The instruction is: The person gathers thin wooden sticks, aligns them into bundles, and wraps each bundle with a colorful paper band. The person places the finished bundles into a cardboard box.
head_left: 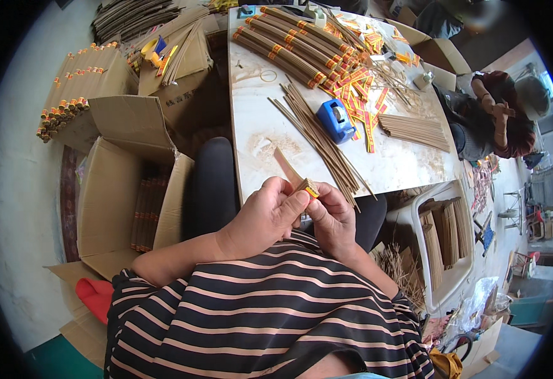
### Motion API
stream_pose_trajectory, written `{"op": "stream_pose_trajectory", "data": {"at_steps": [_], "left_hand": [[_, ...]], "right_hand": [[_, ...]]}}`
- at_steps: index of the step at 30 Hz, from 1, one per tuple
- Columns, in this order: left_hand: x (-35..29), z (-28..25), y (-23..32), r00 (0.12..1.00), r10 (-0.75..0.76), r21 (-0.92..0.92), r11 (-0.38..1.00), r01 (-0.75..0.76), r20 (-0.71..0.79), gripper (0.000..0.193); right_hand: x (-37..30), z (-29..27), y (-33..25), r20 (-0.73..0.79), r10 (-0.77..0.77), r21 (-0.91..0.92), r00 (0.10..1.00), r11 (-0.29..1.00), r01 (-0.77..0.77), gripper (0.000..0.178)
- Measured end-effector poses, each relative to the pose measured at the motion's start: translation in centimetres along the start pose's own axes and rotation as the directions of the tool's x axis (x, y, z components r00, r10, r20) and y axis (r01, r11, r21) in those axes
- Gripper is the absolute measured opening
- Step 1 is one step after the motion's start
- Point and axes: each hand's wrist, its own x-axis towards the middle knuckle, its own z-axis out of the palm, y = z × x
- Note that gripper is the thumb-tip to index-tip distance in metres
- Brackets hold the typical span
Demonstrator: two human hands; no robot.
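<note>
Close to the table's front edge, both my hands are closed on a small bundle of brown incense sticks (pixel 287 167). A red and yellow paper label (pixel 312 191) sits at the bundle's near end. My left hand (pixel 267 211) grips from the left, its thumb against the label. My right hand (pixel 333 220) pinches the same end from the right, and the fingers partly hide the bundle. Just beyond lie loose incense sticks (pixel 317 139) and a blue tape dispenser (pixel 336 120). Several flat red and yellow labels (pixel 369 129) are scattered beside the dispenser.
Labelled incense bundles (pixel 292 47) are stacked at the table's far side; more sticks (pixel 413 131) lie at its right. An open cardboard box (pixel 103 202) holds bundles on my left. A white tub (pixel 425 249) with sticks stands right. Another person (pixel 510 117) sits at far right.
</note>
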Motion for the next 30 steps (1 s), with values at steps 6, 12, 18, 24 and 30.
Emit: {"op": "stream_pose_trajectory", "data": {"at_steps": [6,12,18,24,30], "left_hand": [[0.0,-0.4,-0.3,0.993,-0.043,-0.091,0.994,0.053,0.113,0.043],[0.0,-0.7,-0.4,0.972,-0.026,-0.086,0.995,0.047,0.235,0.043],[-0.3,-0.7,-0.4,0.945,-0.038,-0.099,0.992,0.074,0.324,0.045],[-0.3,-0.3,-0.1,0.945,-0.073,0.034,0.997,0.066,0.320,0.044],[-0.1,0.0,-0.3,0.944,-0.080,0.074,0.995,0.059,0.321,0.043]], "right_hand": [[-0.2,0.1,0.0,0.046,-0.043,0.126,0.998,0.991,0.036,0.026],[-0.1,-0.7,-0.9,0.128,-0.037,0.121,0.991,0.992,0.021,0.029],[0.9,-2.1,-3.8,0.324,0.048,-0.092,0.945,0.996,-0.019,0.032],[2.1,-1.9,-6.9,0.233,0.441,-0.320,0.866,0.876,-0.360,0.029],[3.2,-1.6,-8.5,0.382,0.323,-0.676,0.866,0.737,0.023,0.023]]}}
